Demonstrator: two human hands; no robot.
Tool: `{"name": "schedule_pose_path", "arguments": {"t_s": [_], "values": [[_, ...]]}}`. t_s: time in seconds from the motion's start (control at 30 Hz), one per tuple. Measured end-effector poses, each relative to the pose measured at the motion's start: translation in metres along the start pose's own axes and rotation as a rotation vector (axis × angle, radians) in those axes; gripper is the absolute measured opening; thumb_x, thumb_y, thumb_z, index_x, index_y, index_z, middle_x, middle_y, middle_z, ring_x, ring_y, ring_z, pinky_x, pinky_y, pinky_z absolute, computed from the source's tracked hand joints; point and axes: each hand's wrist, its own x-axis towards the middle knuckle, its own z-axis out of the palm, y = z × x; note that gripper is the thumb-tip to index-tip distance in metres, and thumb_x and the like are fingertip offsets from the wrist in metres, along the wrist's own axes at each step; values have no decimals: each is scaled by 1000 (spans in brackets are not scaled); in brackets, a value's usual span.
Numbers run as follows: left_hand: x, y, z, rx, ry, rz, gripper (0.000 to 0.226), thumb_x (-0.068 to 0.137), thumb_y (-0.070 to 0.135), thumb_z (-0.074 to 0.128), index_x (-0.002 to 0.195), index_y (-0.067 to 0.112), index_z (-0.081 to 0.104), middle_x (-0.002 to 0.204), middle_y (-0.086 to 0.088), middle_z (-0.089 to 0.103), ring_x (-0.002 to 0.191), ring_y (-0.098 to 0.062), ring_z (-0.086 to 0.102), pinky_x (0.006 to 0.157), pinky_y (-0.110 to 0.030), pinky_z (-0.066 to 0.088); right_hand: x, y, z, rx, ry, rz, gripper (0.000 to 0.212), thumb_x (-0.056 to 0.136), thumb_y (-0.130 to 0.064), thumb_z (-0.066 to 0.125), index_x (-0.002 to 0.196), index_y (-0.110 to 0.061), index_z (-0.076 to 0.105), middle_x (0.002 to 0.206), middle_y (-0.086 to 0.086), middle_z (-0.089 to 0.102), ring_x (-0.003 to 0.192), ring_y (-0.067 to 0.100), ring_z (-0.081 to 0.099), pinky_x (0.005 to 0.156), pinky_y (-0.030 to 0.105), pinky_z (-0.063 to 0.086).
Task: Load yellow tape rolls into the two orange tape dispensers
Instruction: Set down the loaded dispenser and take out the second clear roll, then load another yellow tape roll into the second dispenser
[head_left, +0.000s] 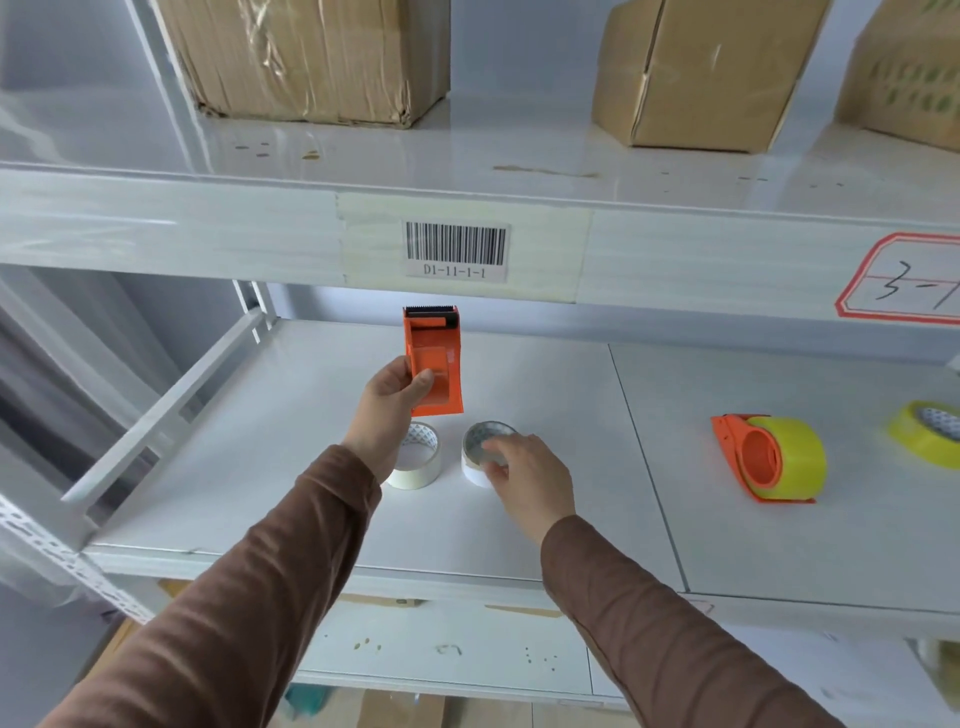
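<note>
My left hand (390, 402) holds an orange tape dispenser (435, 358) upright above the shelf, its toothed blade at the top; no roll sits in it. My right hand (524, 470) rests on a white roll core (480, 447), fingers curled over its rim. A second white core (422, 460) lies just left of it, partly behind my left wrist. At the right a second orange dispenser (748, 457) lies on its side with a yellow tape roll (795, 457) in it. A loose yellow roll (927, 434) lies at the far right edge.
All of this is on a white metal shelf (311, 457) with a seam down its middle. The shelf above has a barcode label (456, 252) on its front beam and carries cardboard boxes (306, 57). A diagonal brace (166, 410) bounds the left side.
</note>
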Motion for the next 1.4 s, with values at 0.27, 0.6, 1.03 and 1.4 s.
{"name": "schedule_pose_path", "arguments": {"t_s": [0.27, 0.6, 1.03, 1.4], "values": [[-11, 2, 14, -82, -224, 23, 14, 107, 15, 52, 113, 12, 65, 118, -22, 76, 105, -27, 72, 98, -36, 53, 29, -15, -55, 1012, 82, 289, 22, 99, -30, 55, 112, -25, 71, 119, -12, 68, 110, -2, 61, 92, 26, 46], [-28, -2, 65, -183, -368, -85, 25, 104, 27, 55, 117, 9, 66, 101, -20, 76, 95, -31, 71, 97, -46, 48, 9, 9, -70, 1243, 148, 447, 28, 100, -30, 53, 116, -14, 70, 116, 6, 74, 103, 17, 72, 89, 38, 56], [-61, -21, 226, -197, -536, -137, 31, 111, 23, 41, 120, 5, 64, 97, -9, 77, 74, -15, 73, 72, -25, 58, -65, 141, -136, 1115, 291, 480, 19, 95, -25, 64, 113, -31, 68, 128, -1, 68, 112, 12, 64, 94, 28, 45], [-107, -18, 395, -204, -481, -115, 27, 110, 22, 42, 107, 1, 60, 85, -11, 68, 73, -20, 67, 76, -31, 57, -128, 294, -229, 1097, 277, 447, 31, 99, -18, 56, 130, -18, 54, 140, 3, 59, 132, 14, 54, 112, 32, 42]]}}
